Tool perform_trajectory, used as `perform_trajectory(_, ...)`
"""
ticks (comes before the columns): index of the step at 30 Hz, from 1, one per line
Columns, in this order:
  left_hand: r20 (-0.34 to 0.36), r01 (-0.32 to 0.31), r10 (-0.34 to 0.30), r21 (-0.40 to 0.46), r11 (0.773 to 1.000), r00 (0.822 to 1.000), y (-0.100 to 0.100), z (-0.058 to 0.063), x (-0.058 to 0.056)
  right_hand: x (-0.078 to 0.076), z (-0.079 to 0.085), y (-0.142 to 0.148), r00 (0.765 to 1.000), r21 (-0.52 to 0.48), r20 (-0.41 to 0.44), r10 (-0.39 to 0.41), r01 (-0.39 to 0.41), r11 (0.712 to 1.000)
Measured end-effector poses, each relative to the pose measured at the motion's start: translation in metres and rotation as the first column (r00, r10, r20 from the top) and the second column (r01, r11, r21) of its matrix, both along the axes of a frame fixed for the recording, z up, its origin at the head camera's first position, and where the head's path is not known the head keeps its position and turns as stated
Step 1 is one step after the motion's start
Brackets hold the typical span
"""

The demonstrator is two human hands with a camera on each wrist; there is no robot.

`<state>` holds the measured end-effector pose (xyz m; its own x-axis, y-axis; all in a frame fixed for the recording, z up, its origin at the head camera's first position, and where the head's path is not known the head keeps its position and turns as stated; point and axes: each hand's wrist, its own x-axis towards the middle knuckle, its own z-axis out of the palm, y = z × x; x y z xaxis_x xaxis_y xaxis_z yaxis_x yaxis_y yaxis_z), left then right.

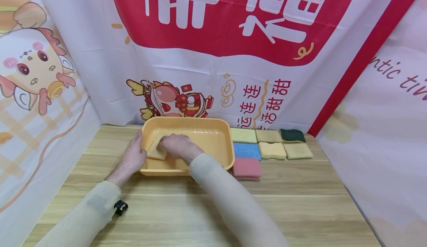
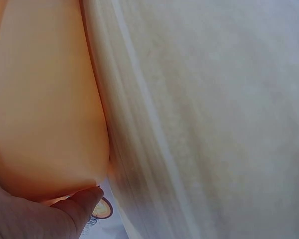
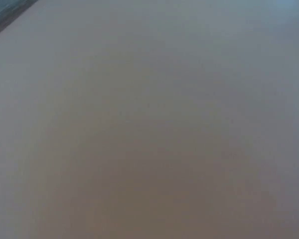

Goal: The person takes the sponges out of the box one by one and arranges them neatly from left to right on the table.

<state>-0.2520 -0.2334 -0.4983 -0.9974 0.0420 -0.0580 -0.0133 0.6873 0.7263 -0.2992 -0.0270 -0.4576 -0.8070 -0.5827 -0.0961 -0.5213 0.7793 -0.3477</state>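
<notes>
An orange plastic basin (image 1: pixel 213 143) stands at the back of the table. My left hand (image 1: pixel 135 152) grips its left end, thumb at the rim and fingers along the outer wall. In the left wrist view, the fingers (image 2: pixel 74 211) lie against the basin's wall (image 2: pixel 45 99). Inside the basin, toward its left end, my right hand (image 1: pixel 178 145) holds a pale yellow sponge (image 1: pixel 156 153) against the bottom. Its curled fingertips are partly hidden behind the hand. The right wrist view is a blur.
Right of the basin lie several sponges: pale yellow (image 1: pixel 244 135), tan (image 1: pixel 268 136), dark green (image 1: pixel 292 135), blue (image 1: pixel 247 151), cream (image 1: pixel 272 150), beige (image 1: pixel 298 151) and pink (image 1: pixel 247 168). A printed cloth (image 1: pixel 100 72) hangs behind the wooden table (image 1: pixel 160 217).
</notes>
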Motion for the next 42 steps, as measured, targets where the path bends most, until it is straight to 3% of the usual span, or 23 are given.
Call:
perform_trajectory(2, 0.006, -0.001, 0.001, 0.001, 1.0, 1.0, 0.0, 0.0, 0.0, 0.0, 0.001, 0.002, 0.99, 0.105, -0.11, 0.088, -0.076, 0.992)
perform_trajectory(4, 0.011, -0.001, 0.001, 0.004, 1.0, 1.0, 0.0, 0.0, 0.0, 0.0, 0.002, 0.003, 0.964, 0.208, -0.198, 0.178, -0.136, 0.969)
perform_trajectory(8, 0.017, 0.001, -0.001, 0.013, 1.0, 1.0, 0.0, 0.0, 0.0, 0.0, 0.002, 0.008, 0.95, 0.294, -0.219, 0.224, -0.154, 0.943)
perform_trajectory(16, 0.008, 0.002, -0.002, 0.012, 1.0, 1.0, 0.0, 0.0, 0.0, 0.003, 0.004, 0.021, 0.975, 0.28, -0.156, 0.161, -0.112, 0.953)
perform_trajectory(22, -0.001, 0.002, -0.002, 0.008, 1.0, 1.0, 0.0, -0.001, 0.0, 0.003, 0.002, 0.029, 0.971, 0.281, -0.185, 0.152, -0.096, 0.955)
perform_trajectory(35, 0.008, -0.005, 0.005, 0.008, 1.0, 1.0, -0.001, -0.003, -0.001, 0.004, -0.006, 0.036, 0.982, 0.267, -0.137, 0.127, -0.087, 0.96)
perform_trajectory(42, 0.015, -0.005, 0.005, 0.019, 1.0, 1.0, 0.0, -0.002, 0.0, 0.007, -0.006, 0.039, 0.976, 0.314, -0.172, 0.131, -0.072, 0.947)
